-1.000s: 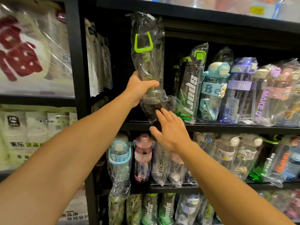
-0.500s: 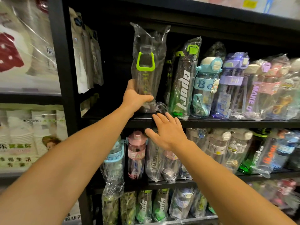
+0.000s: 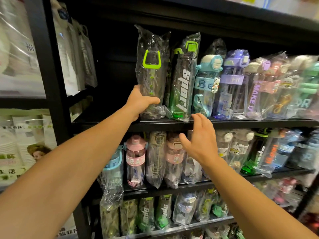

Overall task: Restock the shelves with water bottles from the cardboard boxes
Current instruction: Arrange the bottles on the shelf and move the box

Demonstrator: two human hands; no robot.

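Presently, findings as follows.

Step in hand: seating one bagged bottle at the left end of the upper row, judged from the grip and the base position.

Dark bottle (image 3: 152, 75): upright in a clear plastic bag, green loop handle facing out, base on or just at the upper shelf (image 3: 250, 123), just beside the green sport bottle (image 3: 183, 80).

Left hand (image 3: 140, 102): fingers curled round the lower part of the dark bottle, thumb across its front; a low grip that likely steadies the base while it is set square.

Right hand (image 3: 201, 142): fingers straight and spread, holding nothing, raised before the shelf edge below the sport bottle; probably ready to tidy the loose bag or check a lean.

Contact of base: crumpled plastic hides the foot, so full seating cannot be confirmed.

Neighbouring stock: blue bottle (image 3: 206, 87) and purple bottle (image 3: 232, 83) stand in line to the right, faces outward for display.

Lower shelf (image 3: 279, 173): bagged bottles in a row.

Cardboard boxes: not in view.

Risk: slippery wrap may let the bottle twist on release.
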